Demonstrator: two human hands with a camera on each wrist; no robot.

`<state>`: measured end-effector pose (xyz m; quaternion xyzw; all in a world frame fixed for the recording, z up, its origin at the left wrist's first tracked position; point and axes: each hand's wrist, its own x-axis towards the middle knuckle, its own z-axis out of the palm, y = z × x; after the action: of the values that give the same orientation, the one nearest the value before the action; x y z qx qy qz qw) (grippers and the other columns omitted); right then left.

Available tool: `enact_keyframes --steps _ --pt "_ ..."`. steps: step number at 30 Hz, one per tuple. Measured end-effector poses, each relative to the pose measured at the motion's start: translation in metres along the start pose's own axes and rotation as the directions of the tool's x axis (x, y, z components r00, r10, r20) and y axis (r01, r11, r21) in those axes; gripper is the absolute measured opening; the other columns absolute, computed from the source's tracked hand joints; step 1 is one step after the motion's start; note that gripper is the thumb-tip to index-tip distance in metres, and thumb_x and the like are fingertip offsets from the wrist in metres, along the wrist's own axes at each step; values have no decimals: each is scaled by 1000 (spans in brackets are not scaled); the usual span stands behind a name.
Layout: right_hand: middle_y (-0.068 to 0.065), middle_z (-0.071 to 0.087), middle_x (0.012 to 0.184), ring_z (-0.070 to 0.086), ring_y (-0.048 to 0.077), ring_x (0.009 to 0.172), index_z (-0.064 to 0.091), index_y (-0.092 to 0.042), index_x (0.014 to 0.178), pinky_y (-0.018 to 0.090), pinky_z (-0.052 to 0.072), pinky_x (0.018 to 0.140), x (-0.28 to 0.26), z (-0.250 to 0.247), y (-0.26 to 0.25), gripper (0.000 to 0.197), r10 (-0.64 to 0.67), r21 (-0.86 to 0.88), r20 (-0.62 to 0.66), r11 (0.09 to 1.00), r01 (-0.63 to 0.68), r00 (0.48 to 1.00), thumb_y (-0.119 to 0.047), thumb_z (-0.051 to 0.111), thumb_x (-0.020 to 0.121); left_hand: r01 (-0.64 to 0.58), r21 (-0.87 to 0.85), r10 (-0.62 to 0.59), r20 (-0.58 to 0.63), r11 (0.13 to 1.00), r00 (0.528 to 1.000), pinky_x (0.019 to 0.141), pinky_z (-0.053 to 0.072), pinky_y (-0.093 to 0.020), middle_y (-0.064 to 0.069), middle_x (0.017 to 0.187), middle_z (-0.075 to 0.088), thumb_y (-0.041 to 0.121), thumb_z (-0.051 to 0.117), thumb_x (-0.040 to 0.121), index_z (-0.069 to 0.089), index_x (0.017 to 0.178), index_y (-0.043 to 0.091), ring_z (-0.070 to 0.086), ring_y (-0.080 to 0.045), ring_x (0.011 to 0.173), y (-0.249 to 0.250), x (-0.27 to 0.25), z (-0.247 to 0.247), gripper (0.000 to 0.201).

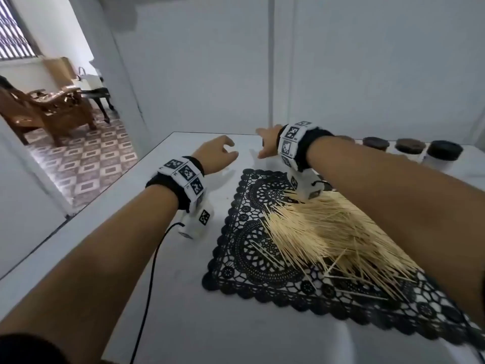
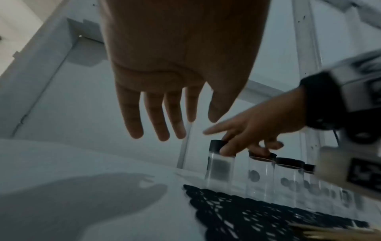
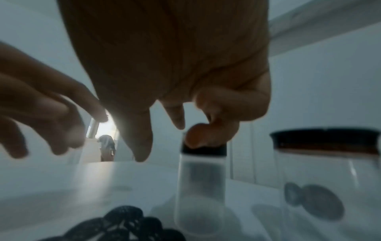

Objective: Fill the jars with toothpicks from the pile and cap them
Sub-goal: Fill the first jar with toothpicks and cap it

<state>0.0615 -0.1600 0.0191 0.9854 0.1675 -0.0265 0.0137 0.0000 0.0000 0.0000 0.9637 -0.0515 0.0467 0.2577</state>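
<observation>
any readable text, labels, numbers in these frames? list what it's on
No readable words or numbers in any view.
Left wrist band: black-and-white square marker patterns, no letters.
Right wrist band: same kind of markers; tiny print beside them is too small to read.
Narrow jar: grey patch, too blurred to read.
Other jars: dark round marks, illegible.

Desk [image 1: 183, 324]: white, plain. Mat [image 1: 252, 248], centre of the head view: black, openwork lace pattern with a scalloped edge. Toothpicks [image 1: 328, 227]: pale straw yellow. Jars [image 2: 219, 169]: clear, with black caps [image 1: 443, 149]. Wristbands [image 1: 183, 174]: white panels printed with black square codes, over black straps. Floor [image 1: 86, 164], upper left: grey and white diamond tiles. Chair [image 1: 44, 109]: brown wood.
</observation>
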Motion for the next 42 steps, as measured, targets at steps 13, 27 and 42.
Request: enact_keyframes --steps 13,27,42 --pt "5 62 102 55 21 89 56 -7 110 25 45 71 -51 -41 16 37 -108 224 -297 958 179 949 -38 49 90 -183 4 183 -23 983 983 90 37 -26 -2 126 55 52 64 81 44 134 16 51 -17 114 36 -6 1 67" --pt "6 49 62 45 21 59 45 -8 67 32 34 59 -186 -29 88 48 76 372 -577 911 179 813 -46 37 95 -381 -469 418 -28 796 908 68 53 -27 -2 96 67 38 72 73 56 111 16 62 -10 76 159 -56 50 46" --pt "-1 44 61 43 6 55 43 -12 67 22 33 58 -249 -7 143 45 104 441 -410 892 97 906 -39 29 99 -488 -307 528 60 817 847 77 49 -18 7 110 60 60 70 63 55 112 21 57 -2 95 167 -73 54 64"
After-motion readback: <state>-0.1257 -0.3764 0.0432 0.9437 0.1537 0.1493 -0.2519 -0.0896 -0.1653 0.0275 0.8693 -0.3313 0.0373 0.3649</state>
